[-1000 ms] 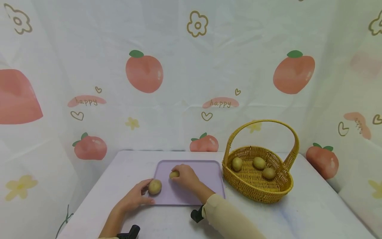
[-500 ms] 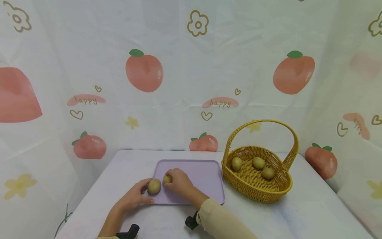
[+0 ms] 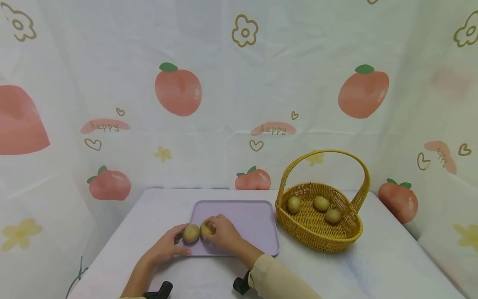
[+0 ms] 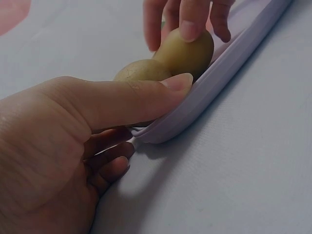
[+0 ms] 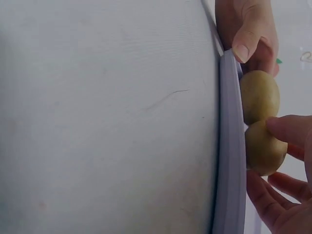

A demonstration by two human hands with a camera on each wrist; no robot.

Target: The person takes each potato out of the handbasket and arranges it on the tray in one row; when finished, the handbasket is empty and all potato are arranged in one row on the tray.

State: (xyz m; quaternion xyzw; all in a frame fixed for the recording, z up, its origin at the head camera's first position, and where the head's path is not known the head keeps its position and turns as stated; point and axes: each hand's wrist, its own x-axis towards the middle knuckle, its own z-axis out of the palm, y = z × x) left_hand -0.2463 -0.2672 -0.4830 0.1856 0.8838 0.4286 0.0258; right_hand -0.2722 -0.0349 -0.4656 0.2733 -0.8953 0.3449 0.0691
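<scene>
Left potato (image 3: pixel 191 234): in the tray (image 3: pixel 257 220) at its left end, near the near left corner; almost round from the head, slightly longer along the near rim in the right wrist view.
Right potato (image 3: pixel 206 229): just beside it, its outline overlapping the left potato's in both wrist views; also a little longer along that rim, though neither end points clearly.
Tray: lilac, flat on the table (image 3: pixel 164 207), long axis left to right.
Left hand (image 3: pixel 169 247): thumb across the near left corner, other fingers bent at the left end; whether they grip the tray, I cannot tell.
Right hand (image 3: pixel 225 236): reaches in over the near rim, pinching the right potato between thumb and fingers.
Arms: both angled inward from the near edge; the right sleeve (image 3: pixel 281 274) slants up to the left.
Hidden: part of the right potato behind right fingers; part of the left potato behind the left thumb in the left wrist view.
Cut off: the left forearm and its black wrist device (image 3: pixel 160 290), at the bottom edge.
Basket (image 3: pixel 321 241): wicker, handle upright, right of the tray, holding 3 potatoes; the leftmost points near to far, the other 2 more crosswise.
</scene>
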